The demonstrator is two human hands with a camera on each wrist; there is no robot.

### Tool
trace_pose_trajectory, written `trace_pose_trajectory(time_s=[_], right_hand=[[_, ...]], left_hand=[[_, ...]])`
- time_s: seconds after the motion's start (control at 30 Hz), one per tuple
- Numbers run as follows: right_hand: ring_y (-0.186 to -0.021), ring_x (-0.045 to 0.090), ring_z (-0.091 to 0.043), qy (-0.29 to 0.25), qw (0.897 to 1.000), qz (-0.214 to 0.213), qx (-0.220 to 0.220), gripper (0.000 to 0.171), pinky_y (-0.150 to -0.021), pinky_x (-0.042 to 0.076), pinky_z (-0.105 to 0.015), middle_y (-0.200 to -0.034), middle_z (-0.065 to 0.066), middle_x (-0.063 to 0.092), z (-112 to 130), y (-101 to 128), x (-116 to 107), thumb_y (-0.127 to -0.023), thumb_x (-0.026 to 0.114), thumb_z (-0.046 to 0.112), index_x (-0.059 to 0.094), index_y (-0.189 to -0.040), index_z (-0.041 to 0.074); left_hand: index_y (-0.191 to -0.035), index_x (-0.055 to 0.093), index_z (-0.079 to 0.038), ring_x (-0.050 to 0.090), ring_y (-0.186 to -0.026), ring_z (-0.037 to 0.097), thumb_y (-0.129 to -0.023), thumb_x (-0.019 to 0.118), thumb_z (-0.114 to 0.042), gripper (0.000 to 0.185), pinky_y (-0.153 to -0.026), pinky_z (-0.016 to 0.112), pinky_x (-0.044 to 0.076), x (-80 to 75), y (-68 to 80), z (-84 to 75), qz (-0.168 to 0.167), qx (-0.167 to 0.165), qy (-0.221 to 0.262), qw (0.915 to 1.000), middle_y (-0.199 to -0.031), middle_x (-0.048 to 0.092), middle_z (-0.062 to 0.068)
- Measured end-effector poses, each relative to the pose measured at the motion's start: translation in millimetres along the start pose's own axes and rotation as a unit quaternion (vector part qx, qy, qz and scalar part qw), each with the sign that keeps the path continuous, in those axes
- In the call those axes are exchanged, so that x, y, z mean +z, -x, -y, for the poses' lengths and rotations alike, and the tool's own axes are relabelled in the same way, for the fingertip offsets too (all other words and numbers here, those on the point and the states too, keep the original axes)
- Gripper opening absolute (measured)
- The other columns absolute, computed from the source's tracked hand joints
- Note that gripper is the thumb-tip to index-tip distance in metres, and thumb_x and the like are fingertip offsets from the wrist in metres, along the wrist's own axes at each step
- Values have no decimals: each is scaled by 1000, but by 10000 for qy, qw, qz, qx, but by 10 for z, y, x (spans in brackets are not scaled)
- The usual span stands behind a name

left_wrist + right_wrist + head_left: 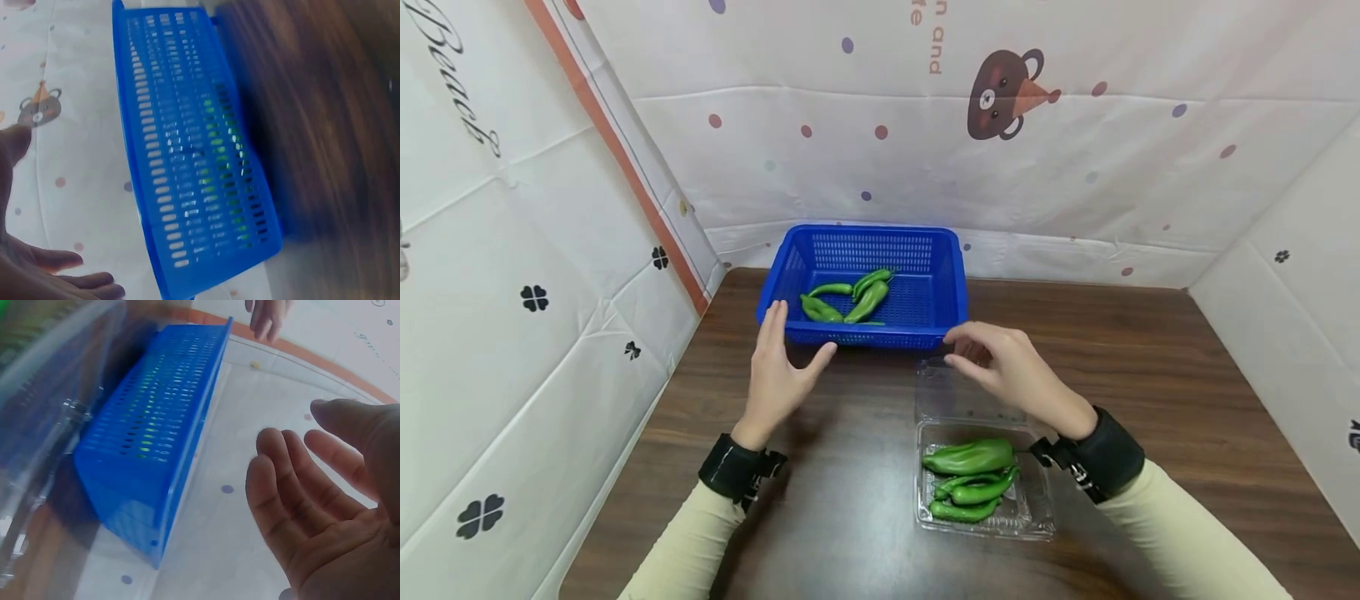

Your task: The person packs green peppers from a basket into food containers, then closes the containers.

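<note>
A blue plastic basket (958, 292) with slotted walls stands toward the back of the table, several green peppers (871, 300) lying in its left half. My left hand (775, 379), fingers extended and thumb spread, is in front of the basket's left corner. Near the front right corner, my right hand (1003, 362) has loosely bent fingers with nothing between them. Below it sits a clear plastic clamshell box (1037, 508), its lid (943, 396) folded back toward the basket. Several green peppers (970, 458) lie in the box. Both wrist views show empty palms beside the basket (200, 150).
The dark wooden table (850, 500) is walled at the back and both sides by white printed sheets (820, 158). The basket's far side stands close to the back sheet. The right forearm passes beside the clamshell box.
</note>
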State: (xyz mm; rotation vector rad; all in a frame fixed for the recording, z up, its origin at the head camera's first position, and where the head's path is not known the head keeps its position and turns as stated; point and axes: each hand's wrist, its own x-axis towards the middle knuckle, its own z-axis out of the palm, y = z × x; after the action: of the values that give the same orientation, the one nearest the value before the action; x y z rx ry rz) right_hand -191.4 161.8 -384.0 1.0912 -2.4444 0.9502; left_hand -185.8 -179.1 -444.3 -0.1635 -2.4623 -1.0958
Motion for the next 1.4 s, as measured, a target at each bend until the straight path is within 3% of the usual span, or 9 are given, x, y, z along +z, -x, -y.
trace_pose_trajectory(time_s=[0.17,0.37,0.57,0.7,0.87,1.0,1.23,1.37,1.4], right_hand=[[-71,66,-11,-9,10000,45,69,22,-63,58,-32,-86,-2,71,5,-291,5,-94,76,9,71,-114,5],[-72,68,-16,-432,9955,413,742,22,-64,56,-34,-93,-3,72,-23,-662,77,-98,72,18,70,-118,9],[-74,72,-28,-851,9817,944,1420,28,-63,59,-35,-98,-8,70,-112,-1019,106,-99,71,18,66,-125,8],[-75,72,-26,-759,9734,1204,1798,30,-66,60,-35,-99,-10,72,-137,-1257,138,-99,71,18,64,-127,9],[-74,71,-20,-664,9601,1658,2151,33,-69,60,-36,-102,-13,72,-163,-1508,320,-99,71,19,63,-130,9],[-76,71,-21,-809,9487,1943,2358,36,-72,61,-37,-109,-16,73,-220,-1642,490,-100,70,19,61,-133,7],[-79,72,-28,-151,9452,2057,2531,36,-67,56,-33,-101,-17,73,-382,-1836,589,-101,69,19,61,-133,4],[-112,66,-37,366,9394,2295,2520,41,-81,54,-37,-119,-19,69,-483,-1915,632,-102,67,24,61,-137,4],[-113,65,-39,440,9365,2377,2541,42,-81,53,-38,-123,-19,67,-511,-1922,647,-102,67,25,60,-138,4]], left_hand=[[-161,27,-1,25,-152,41,-91,75,-51,99,-117,64,29,-69,-64,42,-59,-322,-165,9993,-166,24,24],[-160,25,3,24,-152,44,-93,72,-51,98,-117,65,29,-101,-161,66,-47,-670,-370,9971,-166,21,26],[-159,25,8,25,-151,46,-94,72,-46,96,-118,63,29,-89,-319,112,130,-905,-716,9932,-163,24,31],[-158,23,9,26,-150,48,-96,71,-45,96,-118,64,28,-72,-405,155,448,-1099,-828,9895,-162,24,34],[-158,21,11,27,-148,51,-97,70,-44,95,-117,65,28,-136,-393,234,666,-1456,-951,9825,-162,22,35],[-157,23,12,33,-145,52,-97,71,-42,94,-115,64,32,-192,-354,303,646,-1521,-1025,9809,-160,26,35],[-157,27,11,36,-143,52,-97,69,-46,92,-113,65,35,-164,-403,305,646,-1346,-900,9847,-160,27,34],[-156,30,11,36,-143,52,-97,69,-45,90,-112,65,35,-145,-418,309,645,-1374,-935,9840,-161,27,33],[-155,31,11,36,-143,52,-97,69,-46,89,-112,64,35,-142,-414,312,658,-1398,-941,9835,-161,27,33]])
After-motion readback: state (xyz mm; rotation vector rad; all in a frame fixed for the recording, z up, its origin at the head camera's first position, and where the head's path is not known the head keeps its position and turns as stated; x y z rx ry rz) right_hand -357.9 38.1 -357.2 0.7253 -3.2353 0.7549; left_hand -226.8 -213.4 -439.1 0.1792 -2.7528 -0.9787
